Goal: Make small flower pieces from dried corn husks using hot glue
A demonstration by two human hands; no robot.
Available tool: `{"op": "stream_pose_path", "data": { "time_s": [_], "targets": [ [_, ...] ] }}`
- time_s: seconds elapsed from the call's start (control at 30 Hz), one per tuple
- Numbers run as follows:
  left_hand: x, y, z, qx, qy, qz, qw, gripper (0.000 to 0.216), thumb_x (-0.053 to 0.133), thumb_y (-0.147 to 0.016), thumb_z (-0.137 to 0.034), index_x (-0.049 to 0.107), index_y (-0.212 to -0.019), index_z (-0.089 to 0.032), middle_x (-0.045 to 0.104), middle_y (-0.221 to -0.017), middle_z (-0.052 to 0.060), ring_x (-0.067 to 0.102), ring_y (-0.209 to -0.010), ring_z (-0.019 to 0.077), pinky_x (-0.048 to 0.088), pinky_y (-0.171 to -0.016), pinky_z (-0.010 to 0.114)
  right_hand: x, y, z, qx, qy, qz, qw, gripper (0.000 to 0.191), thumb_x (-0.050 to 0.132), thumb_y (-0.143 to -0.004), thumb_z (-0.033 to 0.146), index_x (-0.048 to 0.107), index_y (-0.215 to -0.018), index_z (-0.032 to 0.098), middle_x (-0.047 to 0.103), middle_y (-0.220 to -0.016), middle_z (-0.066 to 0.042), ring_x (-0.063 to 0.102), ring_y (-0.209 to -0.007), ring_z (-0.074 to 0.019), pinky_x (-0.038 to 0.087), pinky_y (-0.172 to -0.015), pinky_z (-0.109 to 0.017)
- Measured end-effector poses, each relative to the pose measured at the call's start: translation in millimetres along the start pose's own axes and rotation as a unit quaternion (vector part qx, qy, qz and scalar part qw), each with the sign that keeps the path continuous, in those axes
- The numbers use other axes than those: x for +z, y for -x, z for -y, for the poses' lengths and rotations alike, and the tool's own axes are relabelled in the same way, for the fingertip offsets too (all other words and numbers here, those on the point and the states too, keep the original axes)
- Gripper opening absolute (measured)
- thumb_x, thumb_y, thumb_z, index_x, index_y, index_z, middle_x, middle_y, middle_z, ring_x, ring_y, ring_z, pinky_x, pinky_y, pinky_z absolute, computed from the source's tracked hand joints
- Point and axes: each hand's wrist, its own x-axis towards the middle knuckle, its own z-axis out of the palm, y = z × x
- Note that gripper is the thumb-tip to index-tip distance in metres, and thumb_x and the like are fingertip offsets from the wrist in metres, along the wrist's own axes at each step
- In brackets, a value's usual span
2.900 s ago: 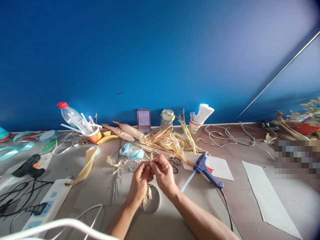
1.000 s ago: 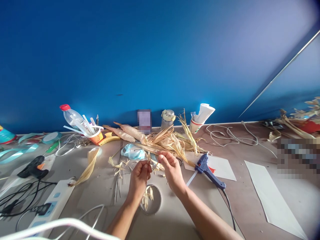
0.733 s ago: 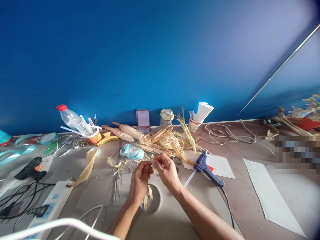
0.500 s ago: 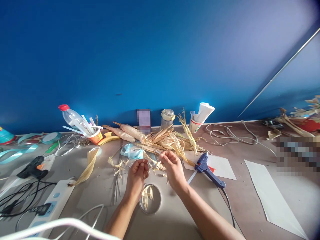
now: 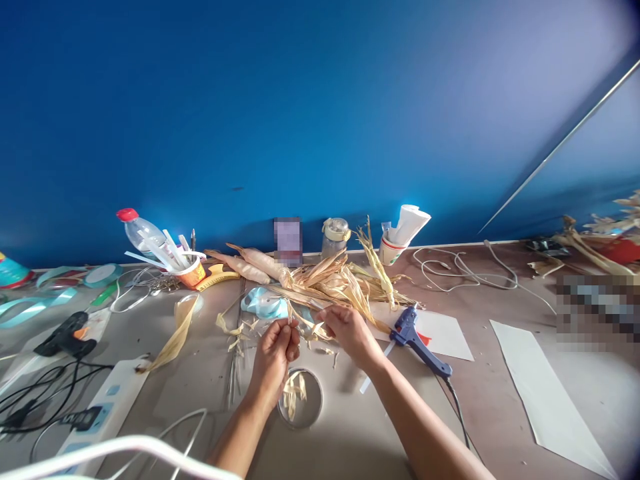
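My left hand (image 5: 279, 345) is closed in a pinch, with a thin pale strip of corn husk (image 5: 291, 312) rising from its fingertips. To its right, my right hand (image 5: 347, 331) has its fingers pressed together; what they hold is too small to make out. Dried corn husks (image 5: 330, 283) lie heaped just beyond both hands. Below the left hand is a round ring-shaped dish or roll (image 5: 320, 407) with husk scraps (image 5: 294, 393) inside it. Thin wires (image 5: 233, 373) lie left of my left wrist, and a roll of light-blue ribbon (image 5: 265, 303) is behind it.
A blue glue gun (image 5: 417, 343) rests on white paper at right. Another paper sheet (image 5: 545, 393) lies farther right. On the left are a black glue gun (image 5: 67, 337), a power strip (image 5: 107, 407) and cables. A cup of white sticks (image 5: 190, 272), a jar (image 5: 335, 237) and a paper cup (image 5: 391, 252) line the wall.
My right hand has turned over slightly, its back now more upward, and its wrist has shifted a little right. The left hand has barely moved and keeps its pinch.
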Motion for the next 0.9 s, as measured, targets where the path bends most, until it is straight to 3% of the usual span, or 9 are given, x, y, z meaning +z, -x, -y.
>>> {"op": "stream_pose_path", "data": {
  "time_s": [0.27, 0.4, 0.9],
  "targets": [
    [0.9, 6.1, -2.2, -0.050, 0.028, 0.087, 0.995, 0.013, 0.062, -0.078, -0.026, 0.060, -0.079, -0.014, 0.050, -0.056, -0.004, 0.028, -0.041, 0.0015, 0.021, -0.042, 0.017, 16.3, 8.4, 4.6, 0.012, -0.135, 0.080, 0.987, 0.019, 0.061, -0.073, 0.030, 0.067, -0.084, 0.016, 0.058, -0.065, 0.001, 0.048, -0.061, -0.0119, 0.037, -0.059, -0.024],
    [0.1, 7.8, -2.7, -0.063, 0.023, 0.114, 0.991, 0.012, 0.059, -0.081, -0.025, 0.060, -0.078, -0.013, 0.050, -0.056, -0.004, 0.026, -0.041, 0.0010, 0.020, -0.042, 0.018, 19.9, 7.9, -0.4, 0.009, -0.201, 0.113, 0.973, 0.019, 0.063, -0.074, 0.032, 0.067, -0.082, 0.016, 0.058, -0.062, 0.002, 0.044, -0.056, -0.0098, 0.034, -0.056, -0.023],
    [-1.6, 6.7, 2.5, -0.042, -0.024, 0.121, 0.991, 0.018, 0.060, -0.080, -0.027, 0.054, -0.070, -0.014, 0.052, -0.057, -0.004, 0.026, -0.039, 0.0010, 0.019, -0.040, 0.019, 22.4, 6.1, -2.1, -0.019, -0.229, 0.169, 0.958, 0.023, 0.063, -0.075, 0.040, 0.057, -0.075, 0.018, 0.057, -0.055, 0.003, 0.053, -0.053, -0.0124, 0.041, -0.056, -0.026]
  ]
}}
